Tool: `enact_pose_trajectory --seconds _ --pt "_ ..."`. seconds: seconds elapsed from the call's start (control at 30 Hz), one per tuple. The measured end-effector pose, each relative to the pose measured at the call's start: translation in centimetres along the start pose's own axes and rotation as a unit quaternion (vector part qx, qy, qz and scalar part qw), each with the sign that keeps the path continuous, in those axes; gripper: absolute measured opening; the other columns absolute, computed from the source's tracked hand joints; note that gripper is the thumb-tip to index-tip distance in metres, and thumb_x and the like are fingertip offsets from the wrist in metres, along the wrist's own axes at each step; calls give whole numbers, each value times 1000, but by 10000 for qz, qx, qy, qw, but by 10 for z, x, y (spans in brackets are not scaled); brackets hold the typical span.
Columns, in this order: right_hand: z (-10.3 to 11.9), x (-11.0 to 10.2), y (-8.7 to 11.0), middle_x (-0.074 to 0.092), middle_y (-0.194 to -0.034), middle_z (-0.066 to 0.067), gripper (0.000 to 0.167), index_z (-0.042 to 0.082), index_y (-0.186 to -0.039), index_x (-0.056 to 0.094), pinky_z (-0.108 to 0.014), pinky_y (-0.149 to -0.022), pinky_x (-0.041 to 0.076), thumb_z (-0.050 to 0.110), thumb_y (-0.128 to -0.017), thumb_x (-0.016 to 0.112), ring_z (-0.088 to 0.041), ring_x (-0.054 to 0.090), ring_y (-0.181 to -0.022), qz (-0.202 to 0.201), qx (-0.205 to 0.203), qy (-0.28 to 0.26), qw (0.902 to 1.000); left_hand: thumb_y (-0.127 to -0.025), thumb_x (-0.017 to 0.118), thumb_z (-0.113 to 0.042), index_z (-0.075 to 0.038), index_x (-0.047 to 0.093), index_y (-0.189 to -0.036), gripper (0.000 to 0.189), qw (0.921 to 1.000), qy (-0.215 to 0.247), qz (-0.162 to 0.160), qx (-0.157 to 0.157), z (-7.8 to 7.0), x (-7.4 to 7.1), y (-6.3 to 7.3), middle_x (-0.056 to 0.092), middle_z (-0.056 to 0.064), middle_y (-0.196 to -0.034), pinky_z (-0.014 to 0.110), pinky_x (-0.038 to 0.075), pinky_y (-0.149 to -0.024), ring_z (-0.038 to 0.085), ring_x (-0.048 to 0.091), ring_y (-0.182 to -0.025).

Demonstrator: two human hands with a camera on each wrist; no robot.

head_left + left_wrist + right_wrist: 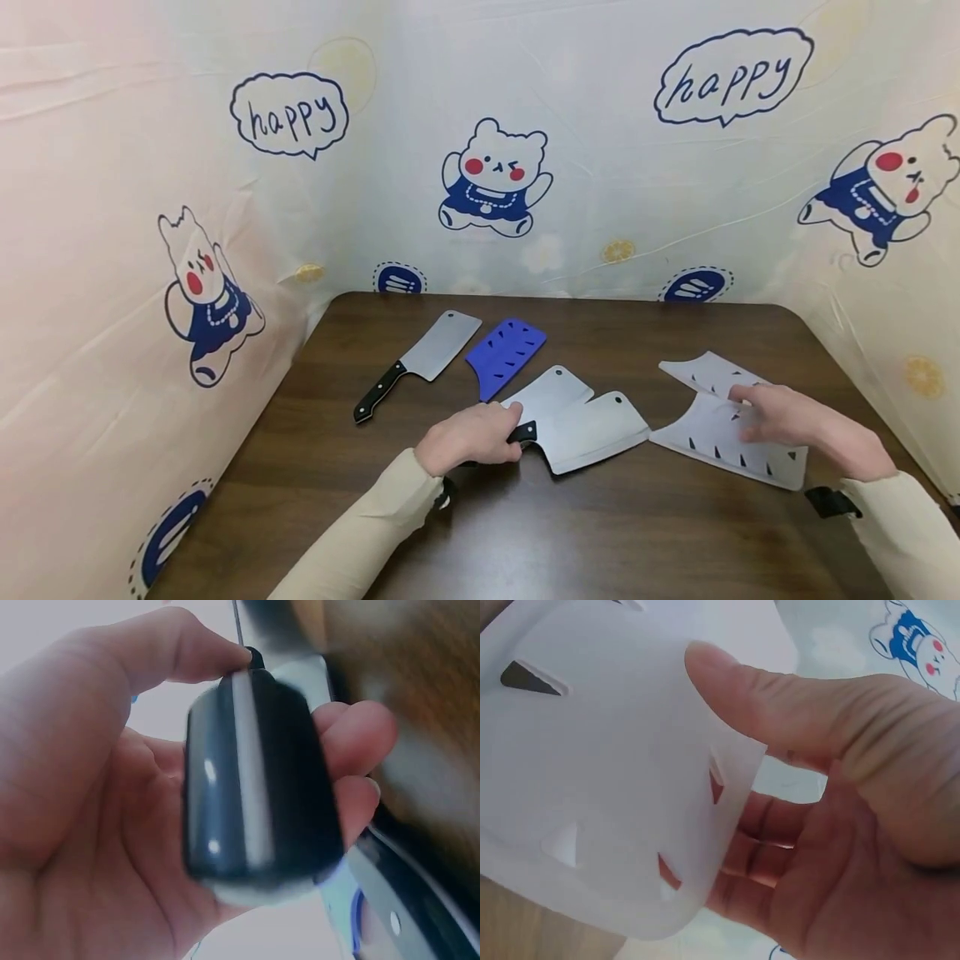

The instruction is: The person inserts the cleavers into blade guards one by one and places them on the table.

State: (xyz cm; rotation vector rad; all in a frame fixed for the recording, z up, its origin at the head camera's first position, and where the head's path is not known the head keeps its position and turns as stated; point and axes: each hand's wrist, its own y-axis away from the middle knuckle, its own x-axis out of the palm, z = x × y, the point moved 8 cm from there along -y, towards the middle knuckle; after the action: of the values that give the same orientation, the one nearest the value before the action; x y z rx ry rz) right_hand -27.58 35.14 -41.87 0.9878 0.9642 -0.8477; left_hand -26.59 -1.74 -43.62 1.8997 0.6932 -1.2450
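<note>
My left hand [472, 435] grips the black handle [262, 780] of a cleaver, its broad blade [596, 433] pointing right, tip beside a white blade guard. Partly under that blade lies a second cleaver [551, 387], its handle hidden by my hand in the head view. At the right, my right hand [787, 417] pinches the nearer white blade guard [727, 433] by one end, thumb on top and fingers beneath, as the right wrist view shows. Triangular slots [536, 681] pierce this guard. Just behind it is another white guard [712, 371], partly covered.
A third cleaver [442, 343] with a black riveted handle lies at the back left of the brown wooden table [600, 542]. Between it and the other cleavers rests a blue slotted blade guard [504, 357]. Printed cloth [600, 183] hangs around the table's back and sides.
</note>
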Motion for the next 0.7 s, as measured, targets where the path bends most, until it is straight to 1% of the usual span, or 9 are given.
enact_pose_trajectory --seconds 0.17,0.27,0.4,0.5,0.57,0.63,0.7 --pt "3 -2 7 62 -113 -25 45 2 -118 56 -48 -75 54 13 -80 78 -27 59 -89 -19 -188 -268 9995 -88 64 -25 -10 49 -108 30 9998 167 -57 -70 8 -5 4 52 0 -70 26 39 -47 12 47 -52" --pt "7 0 10 61 -115 -23 42 3 -118 54 -45 -75 53 9 -83 75 -25 59 -90 -6 -371 -453 9983 -88 64 -25 -11 48 -106 28 9993 337 -108 -78 13 -10 5 54 1 -72 26 39 -47 12 49 -53" --pt "10 2 13 64 -108 -15 37 5 -115 53 -36 -72 50 7 -84 74 -21 56 -88 -78 -541 -573 9969 -88 64 -24 -12 48 -104 26 9983 563 -144 -20 17 -16 7 55 1 -75 25 40 -49 11 50 -56" --pt "8 3 17 62 -110 -15 41 5 -119 51 -38 -74 52 5 -84 73 -24 57 -91 -158 -524 -563 9969 -89 64 -25 -13 48 -105 25 9978 625 -204 21 22 -23 9 55 0 -74 25 40 -50 11 50 -56" --pt "6 3 20 59 -118 -22 47 4 -125 48 -47 -78 54 3 -84 71 -31 58 -97 -174 -501 -544 9971 -89 63 -25 -13 48 -106 26 9978 595 -283 10 26 -28 10 55 0 -72 26 39 -51 11 50 -56" --pt "4 2 24 54 -125 -28 53 3 -130 45 -55 -81 53 2 -84 71 -35 58 -102 -166 -454 -550 9973 -89 62 -25 -14 48 -107 26 9979 515 -400 -27 31 -34 11 54 -1 -70 26 38 -51 12 50 -56" --pt "4 2 27 52 -130 -30 57 4 -133 42 -57 -83 52 2 -84 70 -36 59 -104 -101 -442 -603 9971 -88 62 -25 -14 48 -109 27 9975 522 -479 -76 34 -39 12 54 -1 -69 27 38 -52 13 50 -56"
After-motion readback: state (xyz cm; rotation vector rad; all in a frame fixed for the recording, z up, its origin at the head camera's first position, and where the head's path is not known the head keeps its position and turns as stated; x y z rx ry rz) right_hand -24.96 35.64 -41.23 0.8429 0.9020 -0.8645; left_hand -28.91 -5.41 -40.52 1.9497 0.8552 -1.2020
